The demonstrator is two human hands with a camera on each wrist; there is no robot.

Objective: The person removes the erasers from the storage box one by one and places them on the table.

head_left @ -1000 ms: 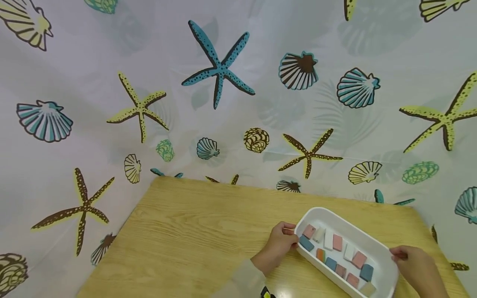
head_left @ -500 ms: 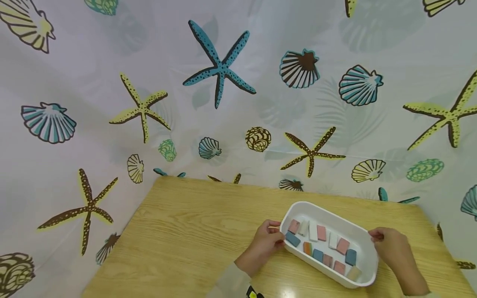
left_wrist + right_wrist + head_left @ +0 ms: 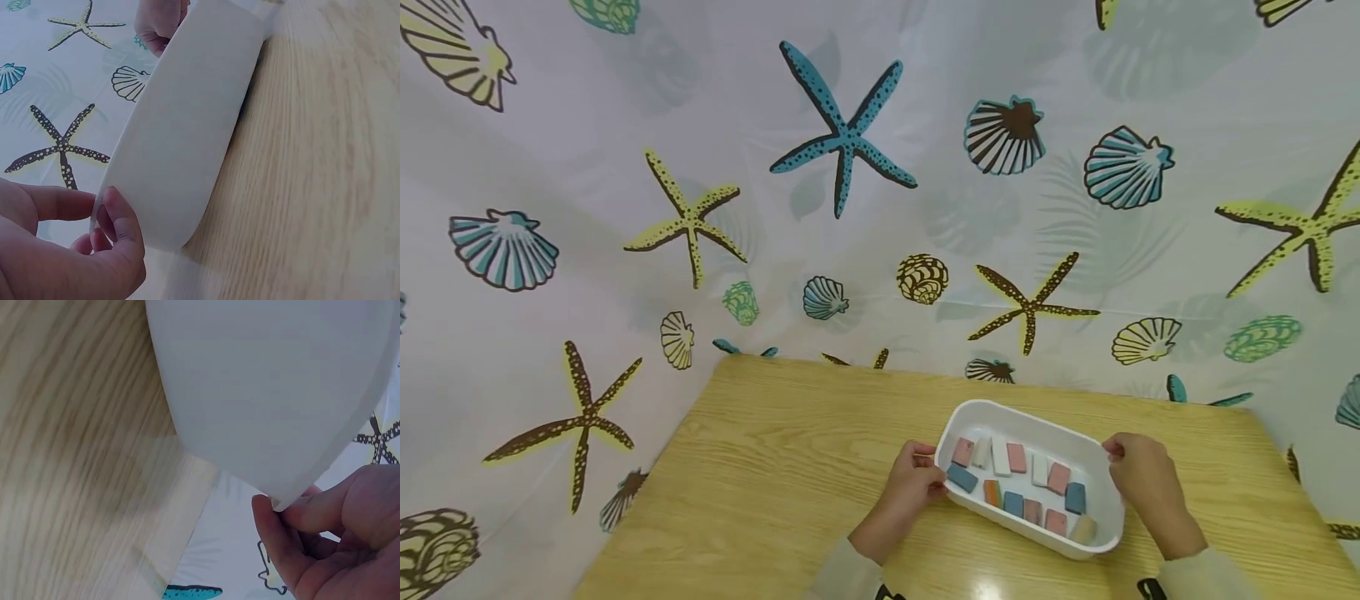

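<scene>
A white oblong tray with rounded corners [image 3: 1078,446] lies slantwise at the right of the wooden table. In it are several small eraser-like blocks, among them a blue one [image 3: 962,477], a pink one [image 3: 1017,457] and an orange-and-green one [image 3: 992,492]. My left hand [image 3: 904,487] pinches the rim at its left end, thumb outside, as the left wrist view shows on the tray wall [image 3: 181,125]. At the opposite end my right hand [image 3: 1146,479] pinches the rim; in the right wrist view, thumb and fingers meet at the corner. Whether the tray touches the table cannot be told.
The wooden table [image 3: 790,442] stretches away to the left of the tray. A white curtain [image 3: 880,208] printed with starfish and shells hangs along the table's back and sides. Dark straps show near both sleeves.
Both hands have carried or slid the tray leftward and slightly back across the table, and it has turned a little. Their hold on the rim stays. The head view has shifted slightly.
</scene>
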